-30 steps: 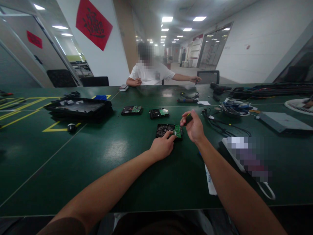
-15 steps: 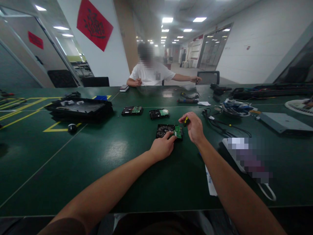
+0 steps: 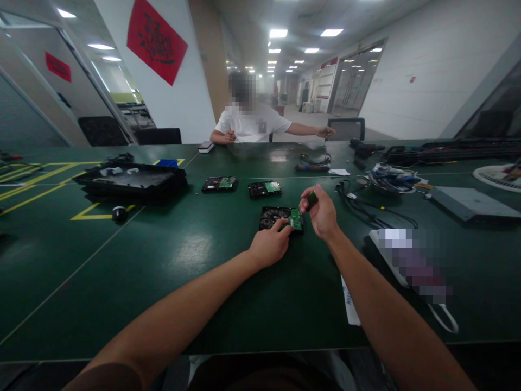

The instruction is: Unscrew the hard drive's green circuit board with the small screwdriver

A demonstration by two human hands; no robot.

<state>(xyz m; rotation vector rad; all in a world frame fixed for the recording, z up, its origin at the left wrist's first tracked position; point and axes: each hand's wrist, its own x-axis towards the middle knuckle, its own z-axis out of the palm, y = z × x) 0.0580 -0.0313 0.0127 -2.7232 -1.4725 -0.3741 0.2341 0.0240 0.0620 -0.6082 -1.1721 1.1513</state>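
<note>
A black hard drive [image 3: 273, 216] with a green circuit board lies on the green table in front of me. My left hand [image 3: 271, 244] grips its near edge, fingers resting over the board. Just above the drive's right end, my right hand [image 3: 323, 213] is closed round the dark and yellow handle of a screwdriver [image 3: 312, 200]. Its shaft and tip are too small to make out. Two more hard drives lie farther back, one at the left [image 3: 220, 184] and one nearer the middle [image 3: 265, 189].
Left stands a black tray [image 3: 134, 182] with a small black round object [image 3: 119, 214] before it. Right are black cables [image 3: 366, 209], a grey metal box [image 3: 474, 203] and a white power strip [image 3: 388, 260]. Across the table sits a person in a white shirt [image 3: 260, 124].
My right hand has turned slightly with the screwdriver, so less yellow shows on the handle. My left hand and the hard drive stay in place.
</note>
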